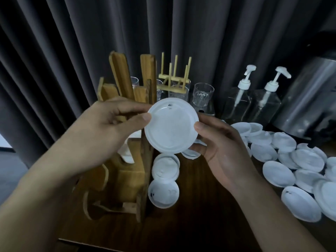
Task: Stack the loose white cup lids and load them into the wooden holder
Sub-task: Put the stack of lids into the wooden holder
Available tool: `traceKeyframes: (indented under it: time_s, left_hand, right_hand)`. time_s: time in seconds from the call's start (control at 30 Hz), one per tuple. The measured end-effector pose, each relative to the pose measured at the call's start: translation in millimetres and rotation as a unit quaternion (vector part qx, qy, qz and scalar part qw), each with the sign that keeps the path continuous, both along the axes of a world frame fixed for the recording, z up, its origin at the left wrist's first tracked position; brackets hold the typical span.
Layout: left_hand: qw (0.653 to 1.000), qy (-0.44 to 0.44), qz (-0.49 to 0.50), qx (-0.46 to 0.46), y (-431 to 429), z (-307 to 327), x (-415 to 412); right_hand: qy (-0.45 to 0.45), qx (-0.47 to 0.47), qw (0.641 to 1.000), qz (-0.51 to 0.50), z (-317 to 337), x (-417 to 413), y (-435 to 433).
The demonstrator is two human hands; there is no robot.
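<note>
A white cup lid [171,126] is held up above the table, its flat round face toward me. My left hand [112,122] pinches its left rim between thumb and fingers. My right hand [216,142] grips its right rim, thumb on the front. Whether more lids sit behind it is hidden. The wooden holder [127,168] stands at the left under my left hand, with tall slats rising behind and something white in one slot. Several loose white lids [301,160] lie scattered on the right; two more lids [164,180] lie beside the holder.
Behind stand clear glasses [202,95], a small pale wooden rack [174,77], two pump bottles [254,100] and a steel urn [309,99] at the far right. A dark curtain hangs at the back. The dark wooden table [200,215] ends near the bottom left.
</note>
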State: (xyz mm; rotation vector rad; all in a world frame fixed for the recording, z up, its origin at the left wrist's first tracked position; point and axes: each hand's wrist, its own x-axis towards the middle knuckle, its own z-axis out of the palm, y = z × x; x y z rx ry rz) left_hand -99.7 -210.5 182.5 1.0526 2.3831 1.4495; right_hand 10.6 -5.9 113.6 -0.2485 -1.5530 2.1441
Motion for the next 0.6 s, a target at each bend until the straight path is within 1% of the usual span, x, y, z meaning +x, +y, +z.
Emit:
traceKeyframes:
  time_s: [0.1,0.2,0.33,0.5,0.6]
  left_hand:
    - [0.999,-0.032,-0.014,0.024,-11,3,-21]
    - [0.998,-0.046,-0.023,0.030,-21,1,-41]
    - [0.992,-0.092,-0.052,0.062,-35,-1,-60]
    - [0.980,-0.143,-0.028,0.137,-44,-12,-88]
    - [0.974,-0.171,-0.019,0.146,-47,-24,-104]
  right_hand:
    - [0.001,0.009,1.000,-0.007,8,-15,-14]
    - [-0.001,0.021,1.000,-0.010,15,-29,-27]
    - [-0.014,0.039,0.999,-0.024,17,-47,-41]
    - [-0.044,0.075,0.995,-0.047,15,-67,-55]
    - [-0.073,0.065,0.993,-0.063,9,-78,-62]
